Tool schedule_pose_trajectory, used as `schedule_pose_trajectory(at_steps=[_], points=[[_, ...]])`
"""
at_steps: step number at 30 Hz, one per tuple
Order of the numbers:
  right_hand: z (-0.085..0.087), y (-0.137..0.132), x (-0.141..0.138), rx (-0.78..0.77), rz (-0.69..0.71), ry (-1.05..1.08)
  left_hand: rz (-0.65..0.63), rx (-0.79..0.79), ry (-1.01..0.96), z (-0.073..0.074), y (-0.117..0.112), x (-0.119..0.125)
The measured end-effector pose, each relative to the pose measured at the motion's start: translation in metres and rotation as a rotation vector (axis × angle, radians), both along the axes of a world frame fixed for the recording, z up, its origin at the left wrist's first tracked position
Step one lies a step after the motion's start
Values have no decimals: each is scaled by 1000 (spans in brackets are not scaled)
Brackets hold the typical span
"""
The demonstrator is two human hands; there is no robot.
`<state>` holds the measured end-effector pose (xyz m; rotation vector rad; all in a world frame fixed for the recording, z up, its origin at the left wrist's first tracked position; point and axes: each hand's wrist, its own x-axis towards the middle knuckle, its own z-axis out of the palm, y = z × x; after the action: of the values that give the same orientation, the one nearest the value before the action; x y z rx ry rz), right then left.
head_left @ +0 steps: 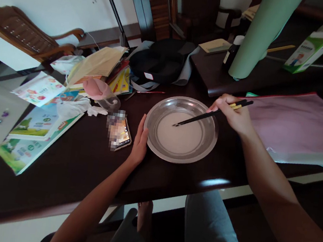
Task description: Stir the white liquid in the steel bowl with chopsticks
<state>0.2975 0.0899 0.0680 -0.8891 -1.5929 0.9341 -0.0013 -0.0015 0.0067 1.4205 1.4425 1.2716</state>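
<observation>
At far left, overlapping booklets (29, 134) are lying on the dark table (67, 172), partly covered by white tissue (74, 109) and a floral-printed packet (41, 89). Behind, a pile of papers and books (99, 62) is being crowded against a black bag (160, 62); in front of the pile, a pink-and-clear vessel (96, 89) is resting, its contents being too indistinct to tell. A lit phone (122, 133) is lying just beside the left hand (139, 144), whose straight fingers are being kept close together against a metal basin (150, 142). The basin is standing at the table's middle, its floor being covered by whitish liquid (178, 139). Over its right rim, dark chopsticks (198, 118) are being gripped by the closed fingers of the right hand (230, 110); their tips are being pointed into the liquid area, though immersion cannot be judged. Farther right, a white-capped bottle (233, 53), a green cylinder (263, 35) and a carton (310, 54) are standing behind a pink-tinted folder (292, 127), which is being partly overlapped by the right forearm.
</observation>
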Motion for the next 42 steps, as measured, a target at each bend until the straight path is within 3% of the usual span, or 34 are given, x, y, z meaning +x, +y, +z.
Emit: schedule_pose_trajectory(at_steps=[4,10,15,21,27,33,39,42], points=[[-3,5,4,27,-85,123,-5,-10,-14,1,0,0],[1,-3,-2,-33,66,-34,-5,-8,-13,0,-1,0],[-2,3,3,19,-50,120,-5,2,-26,-1,0,0],[-1,-2,0,-36,131,32,-9,-7,-42,-2,0,-1],[-2,3,3,8,-3,149,-14,-9,-36,0,-1,0],[0,-2,0,-41,123,38,-8,-14,-51,-3,1,-1],[-2,3,3,26,-1,127,-13,-3,-43,-2,0,-1],[-2,2,3,2,67,132,-8,-13,-38,0,0,0]])
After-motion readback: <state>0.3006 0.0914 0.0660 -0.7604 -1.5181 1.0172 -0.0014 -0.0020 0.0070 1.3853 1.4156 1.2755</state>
